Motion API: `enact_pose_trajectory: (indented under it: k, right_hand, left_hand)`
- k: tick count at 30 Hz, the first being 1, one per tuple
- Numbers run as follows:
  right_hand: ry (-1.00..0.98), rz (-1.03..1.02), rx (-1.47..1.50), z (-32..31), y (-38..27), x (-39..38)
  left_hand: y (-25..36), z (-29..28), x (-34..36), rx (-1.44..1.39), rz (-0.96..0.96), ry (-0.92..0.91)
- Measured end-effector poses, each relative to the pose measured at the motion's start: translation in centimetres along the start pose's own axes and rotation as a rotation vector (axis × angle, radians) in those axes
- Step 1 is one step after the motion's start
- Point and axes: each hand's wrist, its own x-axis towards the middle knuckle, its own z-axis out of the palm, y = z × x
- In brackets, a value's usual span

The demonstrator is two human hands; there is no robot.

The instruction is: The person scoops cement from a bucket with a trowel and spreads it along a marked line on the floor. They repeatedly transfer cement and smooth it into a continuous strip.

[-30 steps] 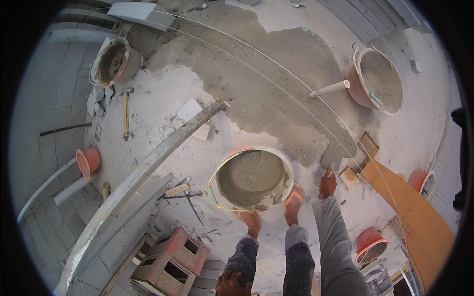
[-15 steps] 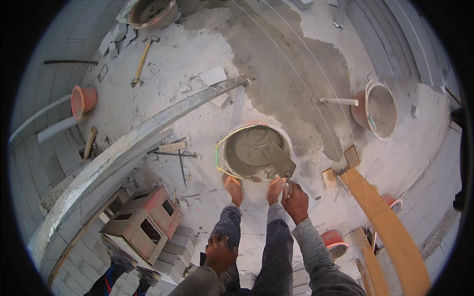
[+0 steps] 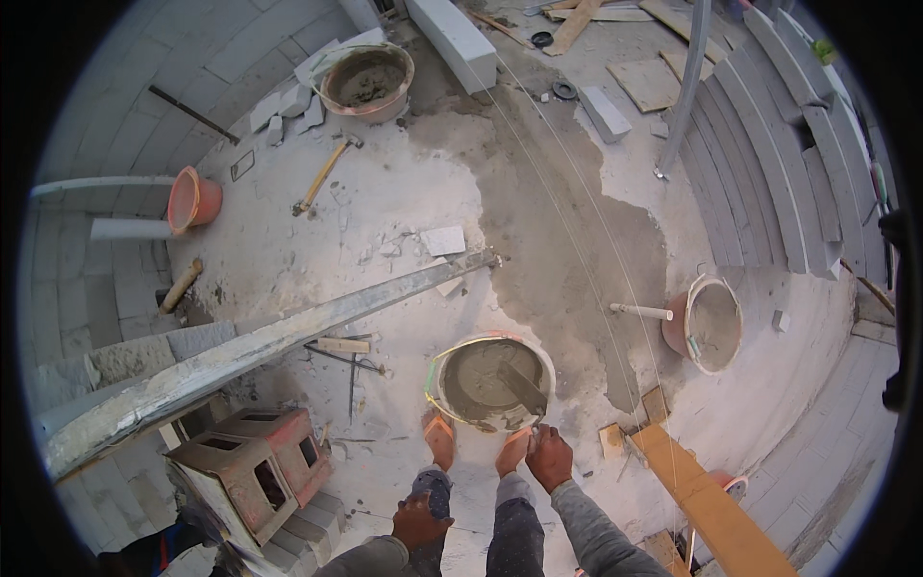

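At my feet stands a wide bucket (image 3: pixel 551 385) of wet grey mortar (image 3: pixel 473 375), with a green grip on its handle at the left. My right hand (image 3: pixel 549 459) is closed around the handle of a trowel just beyond the bucket's near right rim. The trowel's flat blade (image 3: pixel 522 387) lies over the mortar, its far end touching or dipping into it. My left hand (image 3: pixel 420 522) rests on my left knee, holding nothing, its fingers partly spread. Most of the trowel's handle is hidden by my fist.
A long metal bar (image 3: pixel 288 346) slants across the left. A mortar tub (image 3: pixel 409 91) and a hammer (image 3: pixel 327 176) are farther off. At the right stand another bucket (image 3: pixel 678 327) and an orange-brown plank (image 3: pixel 702 490). Strings (image 3: pixel 586 226) stretch over wet mortar on the floor. A boxy reddish-grey stand (image 3: pixel 260 462) is near left.
The view has tilted up, showing more of the far floor and blocks. The trowel blade has shifted from the bucket's right rim farther in over the mortar. My left hand stays by the knee.
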Motion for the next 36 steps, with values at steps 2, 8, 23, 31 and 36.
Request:
enact_pose_trajectory:
  k: [2, 8, 23, 31, 36]
  right_hand:
    - [0.041, 0.012, 0.115, -0.9, -0.1, -1.7]
    - [0.009, 0.109, 0.321, -3.2, 1.8, -7.4]
    - [0.05, 0.135, 0.544, -11.4, 4.9, -15.0]
    - [0.005, 0.24, 0.659, -16.3, 7.4, -17.4]
    - [-0.059, 0.435, 0.788, -19.0, 6.9, -17.6]
  left_hand:
    - [0.1, -0.6, 6.6, -0.167, 0.032, 0.119]
    - [4.7, -4.7, 23.8, -0.707, -0.023, 0.417]
    - [7.8, -3.0, 11.6, -1.095, 0.08, 0.315]
    - [2.8, -2.0, 8.5, -0.447, -0.021, 0.422]
    - [-0.4, -3.8, 10.1, -0.378, -0.124, 0.356]
